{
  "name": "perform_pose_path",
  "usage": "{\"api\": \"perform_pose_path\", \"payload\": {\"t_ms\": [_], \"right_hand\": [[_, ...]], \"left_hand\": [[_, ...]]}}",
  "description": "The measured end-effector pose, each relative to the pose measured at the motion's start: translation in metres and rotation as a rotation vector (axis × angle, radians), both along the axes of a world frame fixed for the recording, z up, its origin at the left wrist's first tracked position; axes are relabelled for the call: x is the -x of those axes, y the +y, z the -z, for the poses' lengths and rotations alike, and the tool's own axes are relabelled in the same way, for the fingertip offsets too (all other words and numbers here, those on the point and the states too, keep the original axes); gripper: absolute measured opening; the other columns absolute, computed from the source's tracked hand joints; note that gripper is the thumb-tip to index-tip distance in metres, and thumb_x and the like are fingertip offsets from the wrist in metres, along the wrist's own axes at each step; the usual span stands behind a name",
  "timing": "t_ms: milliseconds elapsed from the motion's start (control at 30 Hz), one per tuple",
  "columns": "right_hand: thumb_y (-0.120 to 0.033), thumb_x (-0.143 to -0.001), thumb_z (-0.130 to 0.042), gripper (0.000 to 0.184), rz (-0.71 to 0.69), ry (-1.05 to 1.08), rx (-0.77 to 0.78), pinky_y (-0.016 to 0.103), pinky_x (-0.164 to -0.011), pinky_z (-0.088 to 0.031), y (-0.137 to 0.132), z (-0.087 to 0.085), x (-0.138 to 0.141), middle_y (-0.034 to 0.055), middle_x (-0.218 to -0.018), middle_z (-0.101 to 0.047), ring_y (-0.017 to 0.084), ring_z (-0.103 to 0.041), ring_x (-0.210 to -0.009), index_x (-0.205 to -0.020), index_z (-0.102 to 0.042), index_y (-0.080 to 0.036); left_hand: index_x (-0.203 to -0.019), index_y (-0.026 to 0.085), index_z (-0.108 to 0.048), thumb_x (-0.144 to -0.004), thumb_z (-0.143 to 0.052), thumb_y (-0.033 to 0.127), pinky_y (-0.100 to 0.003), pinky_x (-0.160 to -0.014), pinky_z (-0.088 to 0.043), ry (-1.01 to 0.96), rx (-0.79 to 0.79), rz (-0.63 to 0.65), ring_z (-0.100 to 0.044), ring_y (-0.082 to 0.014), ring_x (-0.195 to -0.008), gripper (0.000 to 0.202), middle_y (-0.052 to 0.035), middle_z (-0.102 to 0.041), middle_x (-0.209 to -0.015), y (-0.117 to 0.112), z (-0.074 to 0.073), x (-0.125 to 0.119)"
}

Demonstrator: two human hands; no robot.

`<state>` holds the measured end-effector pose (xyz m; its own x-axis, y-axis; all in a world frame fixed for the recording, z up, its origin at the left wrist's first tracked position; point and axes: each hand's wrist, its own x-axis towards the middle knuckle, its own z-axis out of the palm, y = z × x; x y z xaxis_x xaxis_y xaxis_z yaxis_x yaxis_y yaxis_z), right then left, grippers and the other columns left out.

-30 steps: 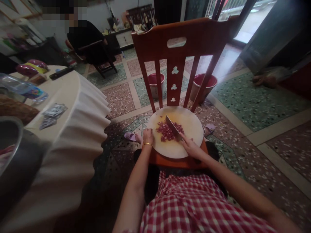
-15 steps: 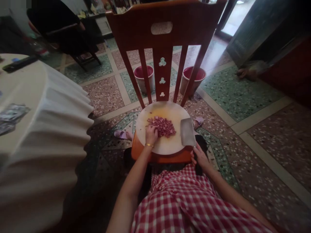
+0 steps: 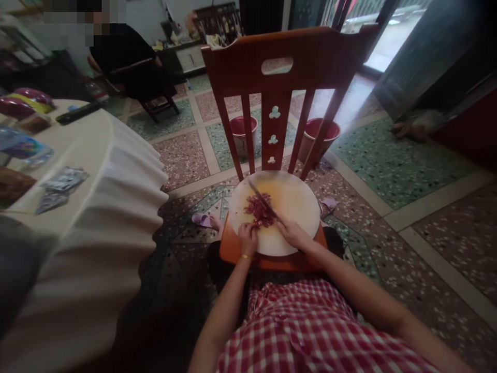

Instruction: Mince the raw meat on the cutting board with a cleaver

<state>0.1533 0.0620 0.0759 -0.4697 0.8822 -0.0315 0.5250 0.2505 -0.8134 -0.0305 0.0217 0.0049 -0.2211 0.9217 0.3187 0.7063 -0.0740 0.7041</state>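
Round chopping board [image 3: 295, 207] on wooden chair [image 3: 272, 67] seat. Chopped red meat [image 3: 257, 211] heaped at centre. Right hand [image 3: 292, 234] gripping cleaver [image 3: 262, 199], blade in meat. Left hand [image 3: 247, 237] curled, touching pile edge.

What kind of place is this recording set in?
Most likely a home living or dining room: terrazzo floor, a cloth-covered table with household clutter, and a round chopping board on a wooden chair.

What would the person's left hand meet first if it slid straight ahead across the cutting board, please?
Most likely the pile of chopped meat, just ahead of the left hand on the cutting board. The knife in the right hand lies just beyond; depth is hard to judge.
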Motion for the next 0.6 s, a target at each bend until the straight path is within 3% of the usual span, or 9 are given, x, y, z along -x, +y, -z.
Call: {"api": "perform_pose_path", "payload": {"t_ms": [133, 267, 367, 500, 600], "right_hand": [[-0.025, -0.087, -0.033, 0.049, -0.108, -0.202, -0.017, 0.04, -0.086, -0.042, 0.003, -0.025, 0.005, 0.0097, -0.117, -0.056, 0.024, -0.053, -0.104, -0.135, -0.028, -0.02], [-0.029, -0.088, -0.032, 0.05, -0.135, -0.069, -0.189, 0.035, -0.09, -0.039, -0.003, -0.06, 0.01, 0.0066, -0.123, -0.051, 0.021, -0.048, -0.111, -0.137, -0.022, -0.022], [-0.028, -0.088, -0.031, 0.05, -0.097, -0.047, -0.203, 0.033, -0.09, -0.039, -0.006, -0.057, 0.015, 0.007, -0.123, -0.051, 0.02, -0.049, -0.109, -0.137, -0.021, -0.02], [-0.026, -0.087, -0.03, 0.049, -0.109, -0.194, -0.001, 0.032, -0.081, -0.045, -0.001, -0.038, 0.017, 0.0077, -0.107, -0.062, 0.02, -0.06, -0.092, -0.135, -0.027, -0.017], [-0.029, -0.088, -0.03, 0.049, -0.085, -0.124, -0.085, 0.03, -0.085, -0.042, 0.002, -0.044, 0.015, 0.0069, -0.111, -0.06, 0.019, -0.056, -0.099, -0.136, -0.025, -0.018]], "left_hand": [[-0.086, 0.017, -0.059, -0.076, -0.042, 0.009, -0.031, -0.076, -0.041, 0.022, 0.006, -0.001, -0.048, -0.0172, -0.082, 0.022, -0.0054, -0.053, -0.079, -0.001, 0.0, 0.0], [-0.086, 0.018, -0.058, -0.076, -0.04, 0.008, -0.031, -0.076, -0.041, 0.017, -0.011, -0.013, -0.049, -0.0168, -0.082, 0.023, -0.0047, -0.055, -0.078, -0.002, 0.002, 0.0], [-0.085, 0.018, -0.058, -0.076, -0.04, 0.008, -0.031, -0.076, -0.041, 0.005, -0.029, -0.029, -0.049, -0.0169, -0.082, 0.022, -0.0045, -0.056, -0.078, -0.002, 0.005, 0.001], [-0.085, 0.017, -0.058, -0.077, -0.04, 0.009, -0.03, -0.074, -0.041, -0.022, -0.036, -0.041, -0.049, -0.0164, -0.079, 0.021, -0.0041, -0.056, -0.077, -0.003, 0.006, 0.002], [-0.085, 0.018, -0.058, -0.076, -0.04, 0.009, -0.03, -0.075, -0.041, -0.029, -0.037, -0.038, -0.05, -0.0163, -0.081, 0.022, -0.004, -0.057, -0.079, -0.003, 0.006, 0.002]]}}
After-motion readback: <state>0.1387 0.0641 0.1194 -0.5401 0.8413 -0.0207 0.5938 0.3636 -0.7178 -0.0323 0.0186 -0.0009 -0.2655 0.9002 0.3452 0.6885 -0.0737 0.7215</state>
